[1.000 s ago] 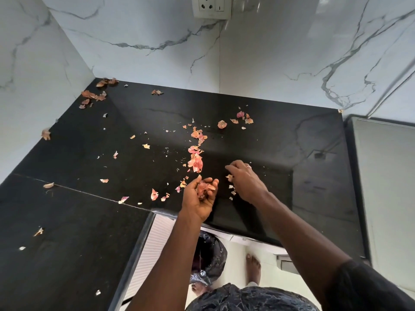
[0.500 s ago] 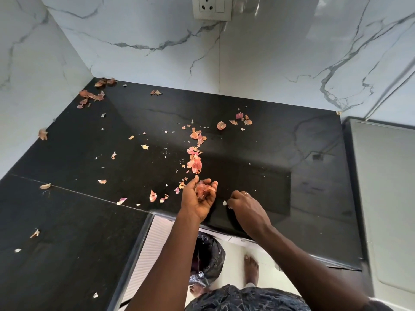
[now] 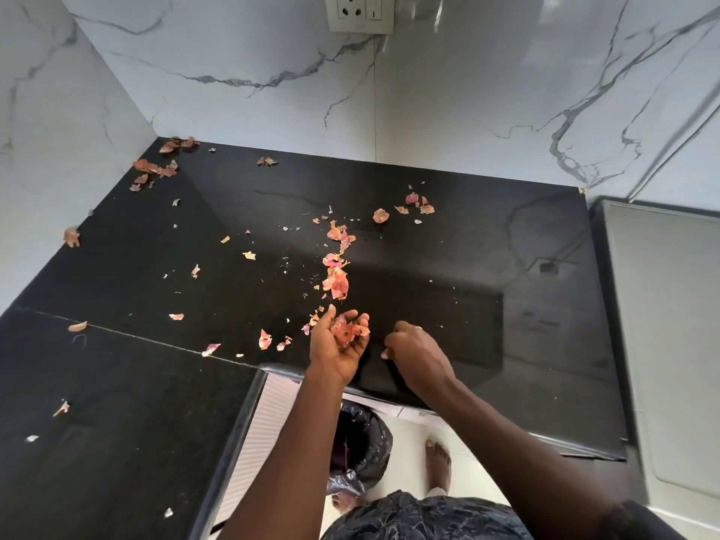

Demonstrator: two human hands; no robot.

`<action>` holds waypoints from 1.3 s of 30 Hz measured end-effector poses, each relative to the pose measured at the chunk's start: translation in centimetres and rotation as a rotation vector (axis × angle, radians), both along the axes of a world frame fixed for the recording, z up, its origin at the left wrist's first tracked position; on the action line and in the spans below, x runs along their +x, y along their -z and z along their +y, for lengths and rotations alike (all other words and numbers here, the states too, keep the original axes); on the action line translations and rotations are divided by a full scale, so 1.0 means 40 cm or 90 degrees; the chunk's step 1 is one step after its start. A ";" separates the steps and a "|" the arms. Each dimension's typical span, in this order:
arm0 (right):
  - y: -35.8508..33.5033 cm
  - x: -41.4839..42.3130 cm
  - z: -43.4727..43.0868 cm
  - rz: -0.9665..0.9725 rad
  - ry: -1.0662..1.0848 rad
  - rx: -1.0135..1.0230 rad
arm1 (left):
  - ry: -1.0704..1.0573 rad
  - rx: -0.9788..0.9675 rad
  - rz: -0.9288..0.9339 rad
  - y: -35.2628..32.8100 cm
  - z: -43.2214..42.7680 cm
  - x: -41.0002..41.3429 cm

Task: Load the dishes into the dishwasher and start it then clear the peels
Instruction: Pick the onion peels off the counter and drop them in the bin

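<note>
right hand (image 3: 419, 354): thin pale ring (image 3: 417, 327) | sleeve (image 3: 639, 520): dark, short | garment (image 3: 424, 518): dark, pale-veined print | foot (image 3: 438, 461): bare

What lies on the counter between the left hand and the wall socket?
In the head view, a trail of peels lies just beyond the left hand; past it, bare counter.

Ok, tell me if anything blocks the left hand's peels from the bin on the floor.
Nothing visible does. The left hand cups peels near the counter edge; the black-lined bin stands on the floor just below that edge.

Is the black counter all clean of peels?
No, many peels lie scattered across the counter, and the left hand holds only a handful.
</note>
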State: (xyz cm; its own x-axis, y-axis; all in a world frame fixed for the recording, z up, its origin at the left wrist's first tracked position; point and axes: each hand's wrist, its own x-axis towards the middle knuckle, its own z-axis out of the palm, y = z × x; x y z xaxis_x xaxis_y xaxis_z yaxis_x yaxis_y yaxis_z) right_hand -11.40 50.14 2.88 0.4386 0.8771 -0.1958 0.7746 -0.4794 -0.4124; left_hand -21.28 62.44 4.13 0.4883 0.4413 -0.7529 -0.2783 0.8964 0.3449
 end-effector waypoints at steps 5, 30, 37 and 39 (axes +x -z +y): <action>-0.009 -0.024 0.004 -0.077 -0.085 -0.021 | 0.001 0.009 0.002 0.001 0.002 -0.002; -0.172 -0.126 0.146 -0.023 -0.098 0.122 | 0.097 0.006 0.042 -0.018 0.042 -0.050; -0.216 -0.087 0.159 0.060 -0.029 0.191 | 0.079 -0.014 0.009 -0.028 0.059 -0.057; -0.220 -0.057 0.138 0.074 0.045 0.228 | 0.067 -0.041 -0.027 -0.016 0.070 -0.054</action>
State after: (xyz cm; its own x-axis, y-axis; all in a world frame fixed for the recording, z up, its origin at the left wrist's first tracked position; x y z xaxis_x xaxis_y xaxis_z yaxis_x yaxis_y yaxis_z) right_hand -13.69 55.67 11.69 0.4935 0.8672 0.0659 0.6827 -0.3394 -0.6471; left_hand -23.45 65.24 4.76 0.5610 0.3370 -0.7561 -0.1946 0.9415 0.2752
